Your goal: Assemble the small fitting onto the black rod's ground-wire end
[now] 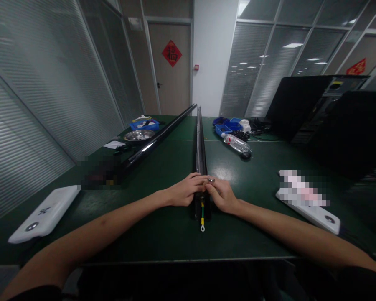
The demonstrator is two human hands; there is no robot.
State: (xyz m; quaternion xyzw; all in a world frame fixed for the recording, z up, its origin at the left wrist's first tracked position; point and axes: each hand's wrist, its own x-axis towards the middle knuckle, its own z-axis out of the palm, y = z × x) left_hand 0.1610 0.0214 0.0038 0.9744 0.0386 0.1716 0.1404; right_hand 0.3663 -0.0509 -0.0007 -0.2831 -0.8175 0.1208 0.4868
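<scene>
A long black rail runs down the middle of the green table toward me. A yellow-green wire with a ring terminal hangs from its near end. My left hand grips the rail's near end from the left, fingers curled over its top. My right hand is on the right side of the rail, its fingertips pinched on a small silver part at the rail's top.
A second black rail lies diagonally to the left. White flat covers lie at the front left and right. A water bottle, blue bins, a metal bowl and dark cases sit farther back.
</scene>
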